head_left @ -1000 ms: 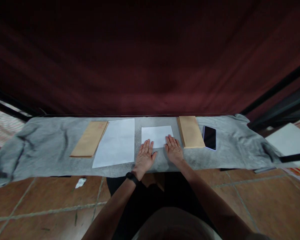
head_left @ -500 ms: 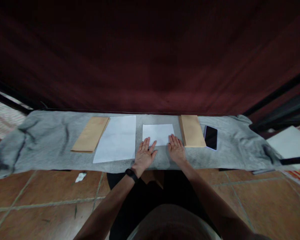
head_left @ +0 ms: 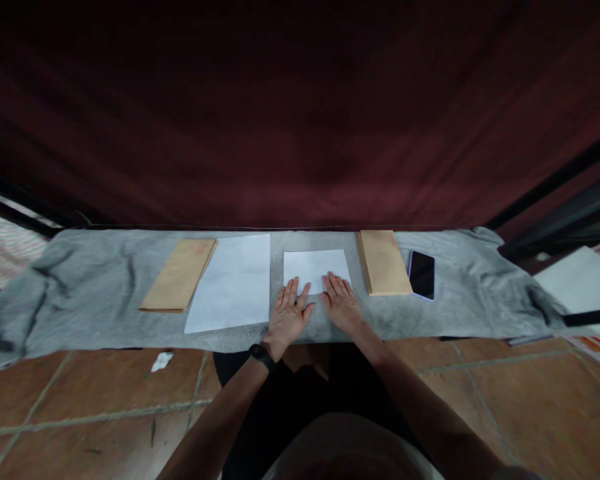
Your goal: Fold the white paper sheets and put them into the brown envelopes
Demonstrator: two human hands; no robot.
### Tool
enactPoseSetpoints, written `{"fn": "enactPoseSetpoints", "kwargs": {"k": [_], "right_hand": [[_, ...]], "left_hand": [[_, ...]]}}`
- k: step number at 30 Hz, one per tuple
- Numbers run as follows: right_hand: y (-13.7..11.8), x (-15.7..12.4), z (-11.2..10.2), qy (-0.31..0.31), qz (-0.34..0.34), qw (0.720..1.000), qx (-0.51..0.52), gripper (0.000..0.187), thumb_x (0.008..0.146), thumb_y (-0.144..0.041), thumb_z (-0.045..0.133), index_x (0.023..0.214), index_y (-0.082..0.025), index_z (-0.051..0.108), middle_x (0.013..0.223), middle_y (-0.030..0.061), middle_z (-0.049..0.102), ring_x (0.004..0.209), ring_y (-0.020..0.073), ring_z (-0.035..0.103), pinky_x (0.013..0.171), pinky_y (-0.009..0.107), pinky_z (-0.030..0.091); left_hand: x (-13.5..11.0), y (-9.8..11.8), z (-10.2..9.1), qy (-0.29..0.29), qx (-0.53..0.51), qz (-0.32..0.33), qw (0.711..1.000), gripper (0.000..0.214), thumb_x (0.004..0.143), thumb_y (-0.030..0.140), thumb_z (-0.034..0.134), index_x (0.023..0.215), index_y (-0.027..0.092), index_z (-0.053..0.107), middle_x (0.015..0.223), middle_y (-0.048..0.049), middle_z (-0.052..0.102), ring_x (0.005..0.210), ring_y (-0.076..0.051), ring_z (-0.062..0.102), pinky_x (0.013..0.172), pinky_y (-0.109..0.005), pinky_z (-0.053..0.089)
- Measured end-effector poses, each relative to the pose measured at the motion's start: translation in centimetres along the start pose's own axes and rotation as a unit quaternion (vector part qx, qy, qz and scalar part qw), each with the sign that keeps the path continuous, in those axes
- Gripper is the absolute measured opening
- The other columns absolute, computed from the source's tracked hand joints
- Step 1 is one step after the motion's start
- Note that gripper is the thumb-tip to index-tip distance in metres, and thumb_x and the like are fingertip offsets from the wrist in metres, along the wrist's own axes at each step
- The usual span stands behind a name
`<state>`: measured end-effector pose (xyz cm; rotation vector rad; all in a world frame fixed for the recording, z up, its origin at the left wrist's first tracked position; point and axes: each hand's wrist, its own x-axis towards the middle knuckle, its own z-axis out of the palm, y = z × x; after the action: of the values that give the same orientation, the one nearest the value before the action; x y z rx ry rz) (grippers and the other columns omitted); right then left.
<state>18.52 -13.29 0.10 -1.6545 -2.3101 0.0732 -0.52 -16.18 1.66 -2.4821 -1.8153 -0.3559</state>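
Observation:
A small white sheet of paper (head_left: 314,264), which looks folded, lies on the grey cloth in front of me. My left hand (head_left: 289,313) rests flat with fingers spread on its near left edge. On the near right part of the same paper lies my right hand (head_left: 342,304), palm down, fingers stretched out. Both hands are open, and their fingertips cover the paper's near edge. Left of them is a larger white paper (head_left: 233,283), flat on the cloth. Its left edge meets a stack of brown envelopes (head_left: 179,275).
A second stack of brown envelopes (head_left: 386,263) lies right of the small paper, beside a phone (head_left: 422,275) with a dark screen. The grey cloth (head_left: 473,287) covers a narrow bench against a dark red drape (head_left: 300,147). A crumpled white scrap (head_left: 161,361) is on the tiled floor.
My right hand has slid left across the small paper, closer to my left hand. My left hand has stayed nearly in place. The view has tilted slightly.

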Motion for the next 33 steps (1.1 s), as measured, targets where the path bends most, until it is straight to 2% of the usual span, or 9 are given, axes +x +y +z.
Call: {"fn": "enactPoseSetpoints", "kwargs": {"k": [9,12,15,19,33], "right_hand": [[1.7,-1.5,-0.2,0.037,0.016,0.999,-0.021,0.058,0.107,-0.036,0.037,0.158,-0.009,0.035,0.160,0.0145,0.041,0.148,0.0265,0.041,0.122,0.045,0.029],[1.7,-1.6,-0.2,0.045,0.016,0.999,-0.025,0.058,0.106,-0.036,0.037,0.157,-0.008,0.035,0.160,0.0150,0.042,0.148,0.0268,0.041,0.122,0.045,0.029],[1.7,-1.6,-0.1,0.049,0.013,0.998,-0.027,0.057,0.107,-0.035,0.037,0.157,-0.007,0.037,0.159,0.0161,0.043,0.148,0.0267,0.040,0.121,0.045,0.030],[1.8,-1.7,-0.1,0.051,0.006,0.998,-0.028,0.057,0.107,-0.035,0.037,0.156,-0.007,0.037,0.159,0.0166,0.043,0.148,0.0267,0.040,0.121,0.046,0.030],[1.7,-1.9,-0.3,0.051,0.017,0.998,-0.015,0.058,0.106,-0.035,0.039,0.158,-0.008,0.035,0.159,0.0160,0.043,0.148,0.0266,0.040,0.122,0.045,0.029]], "left_hand": [[-0.3,0.4,0.2,0.007,-0.005,-0.057,0.998,0.070,0.103,0.048,0.038,0.156,0.003,0.032,0.164,-0.0208,0.031,0.154,-0.030,0.025,0.127,-0.050,0.023],[-0.1,1.4,0.1,0.006,-0.007,-0.050,0.999,0.065,0.104,0.042,0.034,0.156,0.004,0.033,0.163,-0.0189,0.033,0.155,-0.028,0.025,0.127,-0.049,0.023],[0.3,2.9,0.3,-0.006,-0.024,-0.008,1.000,0.061,0.105,0.039,0.031,0.156,0.007,0.034,0.164,-0.0150,0.034,0.154,-0.025,0.026,0.127,-0.046,0.025],[0.4,4.0,0.6,-0.009,-0.039,0.002,0.999,0.062,0.104,0.039,0.034,0.157,0.005,0.032,0.163,-0.0174,0.035,0.154,-0.026,0.027,0.126,-0.047,0.028],[-0.7,2.7,0.2,0.001,-0.030,-0.014,0.999,0.066,0.102,0.043,0.041,0.156,0.006,0.034,0.163,-0.0204,0.031,0.154,-0.030,0.026,0.124,-0.049,0.031]]}}
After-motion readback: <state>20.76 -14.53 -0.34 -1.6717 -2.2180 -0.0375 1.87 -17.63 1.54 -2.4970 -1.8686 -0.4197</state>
